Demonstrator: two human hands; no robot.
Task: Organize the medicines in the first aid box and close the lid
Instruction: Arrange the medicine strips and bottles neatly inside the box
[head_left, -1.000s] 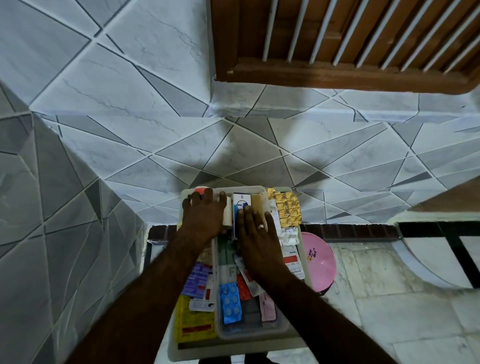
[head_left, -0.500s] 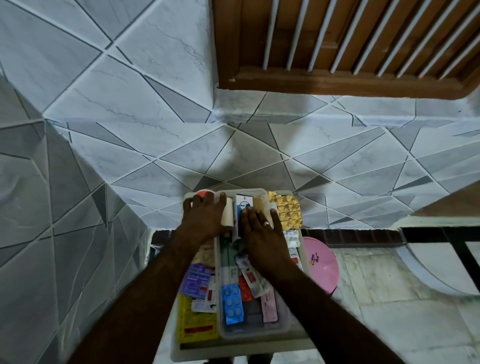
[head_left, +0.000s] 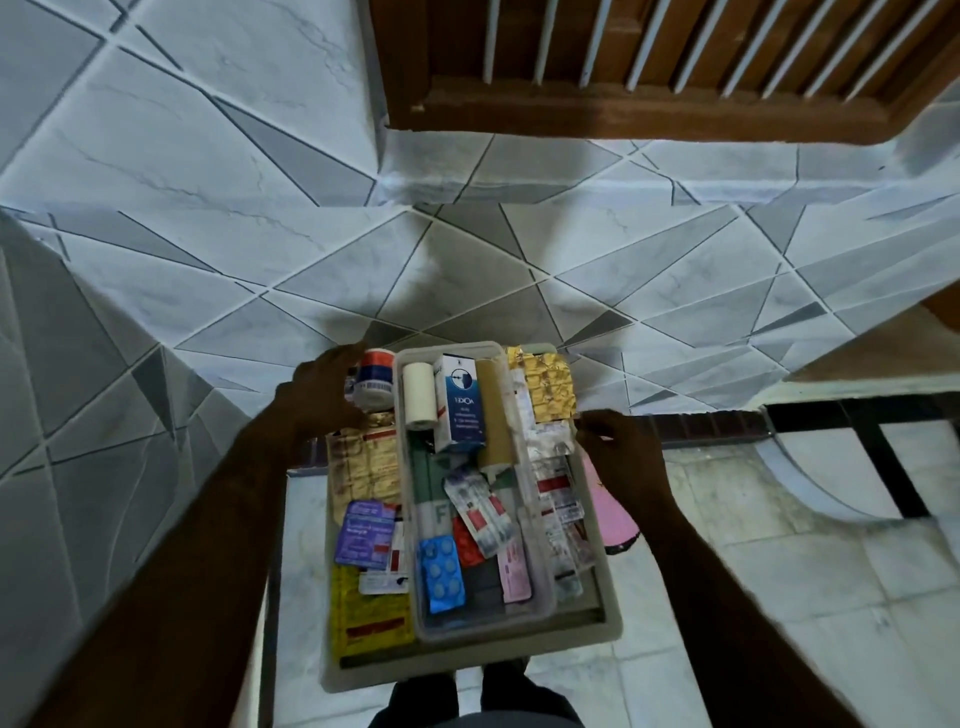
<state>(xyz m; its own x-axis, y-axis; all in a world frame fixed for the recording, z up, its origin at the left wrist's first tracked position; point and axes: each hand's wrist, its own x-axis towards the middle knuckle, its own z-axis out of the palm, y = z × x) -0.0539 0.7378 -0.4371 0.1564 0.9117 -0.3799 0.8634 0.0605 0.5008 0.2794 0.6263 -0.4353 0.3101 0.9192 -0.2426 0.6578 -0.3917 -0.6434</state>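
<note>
The first aid box (head_left: 467, 657) stands open below me, with a clear inner tray (head_left: 540, 587) in its middle. In the tray lie a white bandage roll (head_left: 420, 395), a blue-and-white carton (head_left: 462, 402), a brown roll (head_left: 492, 415) and several blister strips, one of them blue (head_left: 441, 574). My left hand (head_left: 319, 395) is at the box's far left corner, curled around a white bottle with a red band (head_left: 375, 382). My right hand (head_left: 618, 449) rests at the box's right edge, fingertips on the silver strips (head_left: 550, 447). I cannot see a lid.
Gold foil strips (head_left: 545, 387) lie at the box's far right, yellow (head_left: 363, 618) and purple (head_left: 366, 530) packs on its left side. A pink object (head_left: 608, 514) lies right of the box. Tiled walls rise ahead and left; a wooden window frame (head_left: 623, 111) is above.
Both hands have left the middle of the tray and moved apart, the left to the white bottle at the far left corner, the right to the box's right edge.
</note>
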